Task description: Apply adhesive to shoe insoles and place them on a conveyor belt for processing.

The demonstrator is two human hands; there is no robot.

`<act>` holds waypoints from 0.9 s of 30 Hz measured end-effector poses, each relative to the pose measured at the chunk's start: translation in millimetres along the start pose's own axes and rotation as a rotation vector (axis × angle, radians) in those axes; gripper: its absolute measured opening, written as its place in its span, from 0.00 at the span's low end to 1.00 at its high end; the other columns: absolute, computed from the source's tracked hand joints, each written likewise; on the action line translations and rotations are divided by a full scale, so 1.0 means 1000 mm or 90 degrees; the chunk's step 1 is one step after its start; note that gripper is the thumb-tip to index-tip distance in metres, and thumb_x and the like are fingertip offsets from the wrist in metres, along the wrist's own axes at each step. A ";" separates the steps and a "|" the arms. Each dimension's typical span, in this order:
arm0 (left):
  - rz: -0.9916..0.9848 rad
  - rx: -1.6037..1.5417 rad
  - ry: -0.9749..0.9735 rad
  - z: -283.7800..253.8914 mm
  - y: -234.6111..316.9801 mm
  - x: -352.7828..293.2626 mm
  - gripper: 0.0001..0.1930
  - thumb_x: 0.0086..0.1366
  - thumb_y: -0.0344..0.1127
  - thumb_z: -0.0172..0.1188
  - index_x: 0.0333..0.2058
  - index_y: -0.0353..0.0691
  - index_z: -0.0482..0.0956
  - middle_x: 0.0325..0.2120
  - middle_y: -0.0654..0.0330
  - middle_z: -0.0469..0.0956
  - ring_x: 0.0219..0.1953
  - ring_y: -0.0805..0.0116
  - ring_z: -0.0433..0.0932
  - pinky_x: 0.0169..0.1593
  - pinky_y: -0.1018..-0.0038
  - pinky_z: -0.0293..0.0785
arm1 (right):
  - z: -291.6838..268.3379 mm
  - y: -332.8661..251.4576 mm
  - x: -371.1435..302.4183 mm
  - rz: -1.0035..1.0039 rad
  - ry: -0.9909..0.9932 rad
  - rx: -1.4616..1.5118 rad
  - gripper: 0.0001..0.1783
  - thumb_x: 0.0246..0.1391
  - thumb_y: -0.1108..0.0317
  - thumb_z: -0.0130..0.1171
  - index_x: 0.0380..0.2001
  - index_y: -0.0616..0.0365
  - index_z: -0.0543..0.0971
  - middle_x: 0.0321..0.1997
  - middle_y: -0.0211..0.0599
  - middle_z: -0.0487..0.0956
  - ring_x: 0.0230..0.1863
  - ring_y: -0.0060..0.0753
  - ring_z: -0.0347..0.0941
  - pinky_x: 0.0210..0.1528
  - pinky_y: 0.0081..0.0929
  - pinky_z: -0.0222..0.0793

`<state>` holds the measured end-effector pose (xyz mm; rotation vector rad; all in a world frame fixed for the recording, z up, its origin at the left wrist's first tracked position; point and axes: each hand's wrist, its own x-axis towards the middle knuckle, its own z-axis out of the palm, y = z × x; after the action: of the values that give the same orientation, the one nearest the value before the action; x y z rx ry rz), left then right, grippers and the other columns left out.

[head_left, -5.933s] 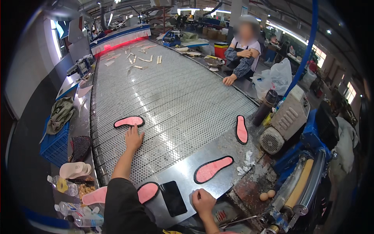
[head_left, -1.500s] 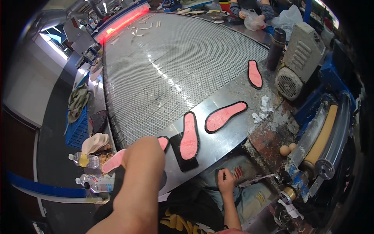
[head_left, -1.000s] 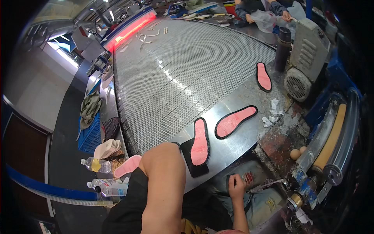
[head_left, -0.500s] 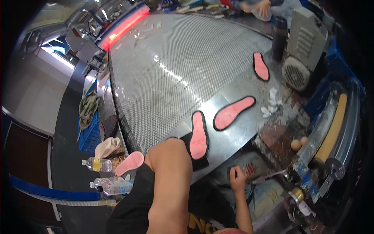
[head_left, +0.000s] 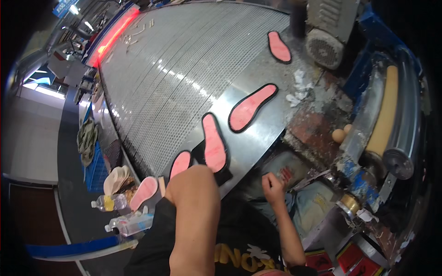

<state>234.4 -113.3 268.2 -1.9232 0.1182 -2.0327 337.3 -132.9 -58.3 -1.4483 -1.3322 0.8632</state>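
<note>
The right hand [head_left: 273, 187] curls its fingers into a loose fist — whether empty, I can't tell — over the jeans [head_left: 311, 202]; the left is out of view. Beyond, a pink insole [head_left: 214, 143] lies across a black slab [head_left: 224, 177] on the counter [head_left: 258, 140].

Yellow lettering [head_left: 237, 258] on the black shirt [head_left: 251, 227], that's my clearest print!
From my end, it's bold capitals across the front, partly hidden on one side; up at the top left, I've got a blue sign [head_left: 64, 7] with pale characters, too small for me to read, and on a pink insole [head_left: 214, 147], just faint reddish marks, too blurred to make out.
</note>
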 end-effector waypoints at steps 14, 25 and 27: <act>0.003 -0.098 -0.034 -0.016 -0.002 0.012 0.21 0.74 0.31 0.41 0.63 0.33 0.60 0.63 0.53 0.63 0.65 0.62 0.62 0.69 0.63 0.58 | 0.004 0.011 -0.002 0.001 0.006 0.047 0.11 0.58 0.68 0.55 0.23 0.61 0.73 0.16 0.38 0.72 0.18 0.34 0.71 0.24 0.30 0.65; -0.072 -0.174 -0.008 -0.021 0.004 0.008 0.22 0.74 0.31 0.40 0.64 0.34 0.58 0.64 0.53 0.61 0.66 0.62 0.60 0.69 0.63 0.58 | 0.004 0.006 0.003 0.021 -0.015 0.064 0.09 0.58 0.69 0.55 0.25 0.61 0.75 0.18 0.43 0.72 0.19 0.41 0.72 0.25 0.31 0.66; -0.077 -0.192 0.007 -0.020 0.001 0.005 0.22 0.74 0.31 0.40 0.64 0.34 0.58 0.64 0.53 0.61 0.66 0.62 0.60 0.69 0.63 0.58 | 0.006 0.008 0.006 0.027 -0.017 0.080 0.09 0.58 0.70 0.55 0.25 0.61 0.75 0.18 0.42 0.72 0.19 0.40 0.72 0.25 0.32 0.66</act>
<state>215.0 -119.5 270.9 -2.1426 0.3373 -2.2107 335.1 -125.4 -66.8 -1.3753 -1.2476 0.9808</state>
